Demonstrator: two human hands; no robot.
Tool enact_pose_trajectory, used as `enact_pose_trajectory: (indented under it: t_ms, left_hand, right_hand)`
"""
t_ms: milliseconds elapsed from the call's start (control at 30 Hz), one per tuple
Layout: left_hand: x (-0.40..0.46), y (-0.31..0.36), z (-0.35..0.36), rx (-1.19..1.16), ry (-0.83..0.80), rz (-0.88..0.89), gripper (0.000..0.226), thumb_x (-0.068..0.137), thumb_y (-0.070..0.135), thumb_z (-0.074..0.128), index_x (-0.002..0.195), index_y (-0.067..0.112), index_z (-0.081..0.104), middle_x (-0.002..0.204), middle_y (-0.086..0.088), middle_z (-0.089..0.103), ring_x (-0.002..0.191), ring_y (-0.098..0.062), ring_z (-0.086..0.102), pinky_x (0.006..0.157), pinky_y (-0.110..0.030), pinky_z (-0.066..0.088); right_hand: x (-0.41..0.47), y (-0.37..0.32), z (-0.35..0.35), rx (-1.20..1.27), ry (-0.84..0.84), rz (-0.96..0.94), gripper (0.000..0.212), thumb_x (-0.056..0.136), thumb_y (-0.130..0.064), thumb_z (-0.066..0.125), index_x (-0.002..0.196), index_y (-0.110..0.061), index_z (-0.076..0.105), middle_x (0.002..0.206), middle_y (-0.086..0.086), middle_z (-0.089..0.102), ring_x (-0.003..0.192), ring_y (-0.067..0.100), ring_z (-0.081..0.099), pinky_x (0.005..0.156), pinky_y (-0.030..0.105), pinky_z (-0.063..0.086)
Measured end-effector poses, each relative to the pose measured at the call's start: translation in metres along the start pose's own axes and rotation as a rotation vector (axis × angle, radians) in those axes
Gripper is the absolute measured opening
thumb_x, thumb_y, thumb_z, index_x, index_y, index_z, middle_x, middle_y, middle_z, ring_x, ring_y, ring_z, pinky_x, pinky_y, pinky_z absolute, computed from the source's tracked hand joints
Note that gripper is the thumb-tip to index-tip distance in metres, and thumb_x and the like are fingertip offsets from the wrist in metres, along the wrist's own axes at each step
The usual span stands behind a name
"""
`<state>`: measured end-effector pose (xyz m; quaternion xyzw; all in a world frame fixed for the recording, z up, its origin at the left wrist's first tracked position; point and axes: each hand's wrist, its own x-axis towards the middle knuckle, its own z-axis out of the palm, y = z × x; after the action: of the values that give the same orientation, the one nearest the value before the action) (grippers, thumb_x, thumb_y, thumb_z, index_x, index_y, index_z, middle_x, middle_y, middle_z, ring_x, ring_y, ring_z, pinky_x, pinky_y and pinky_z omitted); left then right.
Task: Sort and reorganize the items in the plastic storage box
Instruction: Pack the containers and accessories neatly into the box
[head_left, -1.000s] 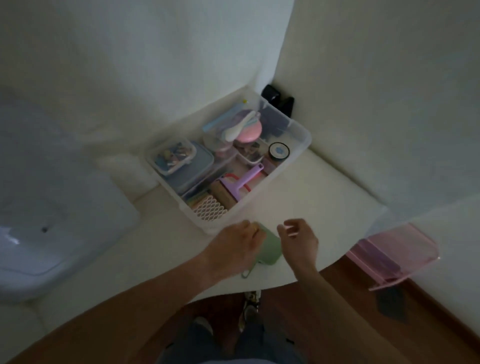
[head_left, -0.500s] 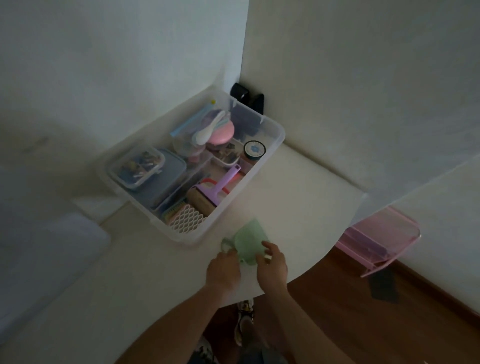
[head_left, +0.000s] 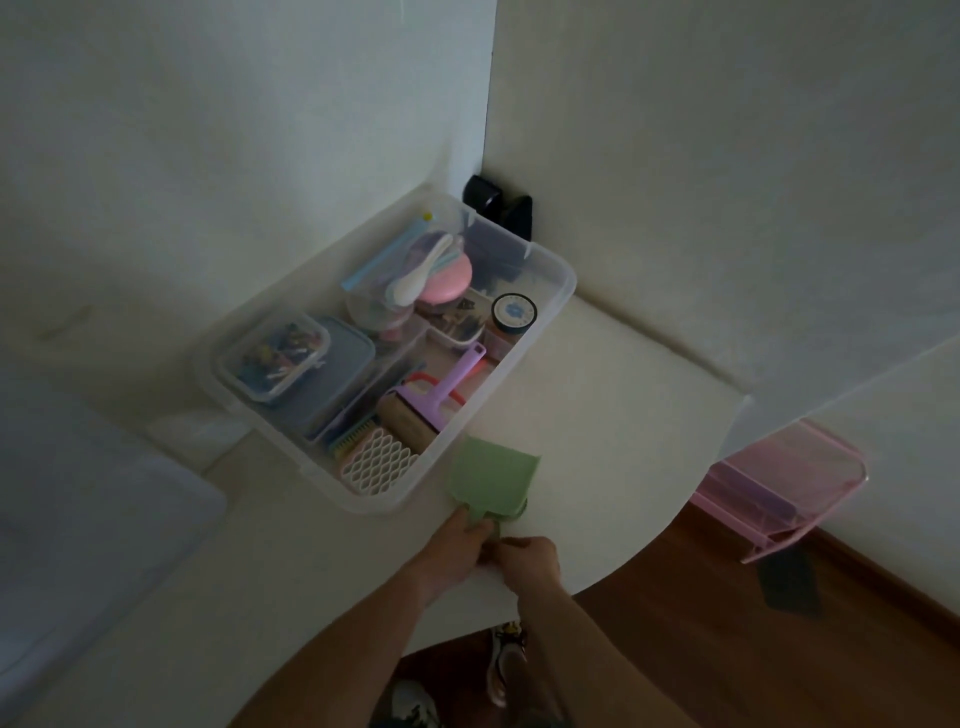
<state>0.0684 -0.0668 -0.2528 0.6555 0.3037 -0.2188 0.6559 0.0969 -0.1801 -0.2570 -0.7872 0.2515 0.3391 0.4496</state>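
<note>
scoop (head_left: 493, 480) – pale green | roller handle (head_left: 457, 376) – lilac | bowl (head_left: 445, 283) – pink

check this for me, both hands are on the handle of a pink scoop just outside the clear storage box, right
Not quite: the scoop is green, not pink. The head view shows the left hand and the right hand together at its handle end, on the white table just outside the near corner of the clear storage box.

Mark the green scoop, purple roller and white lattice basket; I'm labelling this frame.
green scoop (head_left: 491, 475): head view, on its flat pan.
purple roller (head_left: 457, 376): head view, on its handle.
white lattice basket (head_left: 379, 460): head view, on its mesh face.
</note>
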Motion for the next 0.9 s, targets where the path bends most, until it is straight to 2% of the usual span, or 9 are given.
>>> enact_pose_trajectory:
  t_ms: [100,200,367,500,633,700,800,833,900]
  left_hand:
    - [-0.009,0.013,0.000,-0.064,-0.045,0.006,0.028,0.099,0.025,0.053,0.126,0.018,0.053,0.120,-0.016,0.063,0.109,-0.030,0.066,0.090,-0.045,0.058]
    - [-0.014,0.023,0.002,-0.089,-0.054,0.018,0.021,0.099,0.022,0.056,0.118,0.014,0.058,0.120,-0.018,0.063,0.109,-0.030,0.066,0.091,-0.046,0.057]
    - [-0.032,0.071,0.016,-0.162,-0.083,0.050,0.019,0.101,0.022,0.053,0.116,0.010,0.057,0.104,-0.014,0.070,0.087,-0.029,0.072,0.074,-0.036,0.058]
    - [-0.045,0.112,0.036,-0.083,-0.027,0.126,0.011,0.099,0.022,0.050,0.101,0.013,0.055,0.095,-0.005,0.056,0.074,-0.019,0.063,0.059,-0.028,0.042]
    - [-0.050,0.146,0.049,-0.019,0.039,0.184,0.009,0.093,0.029,0.051,0.087,0.022,0.053,0.082,0.001,0.053,0.069,-0.016,0.048,0.065,-0.029,0.039]
    - [-0.055,0.160,0.053,-0.021,0.039,0.209,0.008,0.089,0.035,0.050,0.092,0.028,0.052,0.086,0.000,0.052,0.071,-0.014,0.047,0.070,-0.032,0.038]
    - [-0.059,0.177,0.058,-0.185,-0.030,0.221,0.008,0.096,0.033,0.046,0.101,0.027,0.046,0.112,-0.025,0.055,0.095,-0.027,0.062,0.061,-0.025,0.042]
    - [-0.063,0.182,0.057,-0.232,-0.032,0.215,0.013,0.096,0.036,0.046,0.101,0.024,0.046,0.109,-0.026,0.054,0.099,-0.028,0.063,0.064,-0.024,0.046]
    - [-0.069,0.188,0.055,-0.326,-0.033,0.201,0.027,0.092,0.043,0.047,0.096,0.016,0.049,0.080,-0.009,0.049,0.066,-0.019,0.059,0.054,-0.025,0.044]
  right_hand:
    - [-0.003,-0.006,-0.013,0.064,-0.043,0.028,0.024,0.077,-0.028,0.079,0.065,-0.008,0.071,0.056,0.006,0.058,0.048,0.017,0.048,0.044,0.023,0.035]
    - [-0.007,-0.013,-0.027,0.128,-0.110,0.048,0.023,0.079,-0.023,0.080,0.080,-0.002,0.072,0.055,0.008,0.054,0.040,0.014,0.040,0.040,0.020,0.028]
    - [-0.021,-0.035,-0.072,0.222,-0.118,-0.042,0.021,0.074,-0.005,0.081,0.092,-0.001,0.073,0.057,0.009,0.062,0.045,0.014,0.048,0.048,0.025,0.039]
    - [-0.040,-0.061,-0.119,0.305,-0.044,-0.074,0.019,0.079,0.004,0.073,0.098,0.001,0.073,0.063,0.011,0.064,0.054,0.019,0.052,0.054,0.029,0.047]
    - [-0.067,-0.108,-0.159,0.515,0.187,-0.278,0.021,0.086,-0.004,0.071,0.106,-0.001,0.068,0.084,0.013,0.070,0.074,0.024,0.064,0.075,0.038,0.056]
    - [-0.093,-0.132,-0.167,0.631,0.217,-0.412,0.022,0.088,-0.007,0.070,0.109,-0.007,0.064,0.090,0.013,0.071,0.081,0.024,0.067,0.076,0.037,0.057]
    - [-0.129,-0.156,-0.168,0.737,0.257,-0.563,0.023,0.089,-0.008,0.069,0.110,-0.014,0.060,0.090,0.008,0.072,0.082,0.021,0.069,0.076,0.035,0.057]
    - [-0.138,-0.161,-0.166,0.746,0.268,-0.606,0.023,0.089,-0.009,0.069,0.108,-0.015,0.060,0.089,0.007,0.073,0.080,0.021,0.070,0.075,0.034,0.057]
    - [-0.149,-0.166,-0.162,0.722,0.311,-0.697,0.020,0.088,-0.009,0.071,0.104,-0.016,0.062,0.087,0.003,0.074,0.076,0.018,0.071,0.070,0.030,0.058]
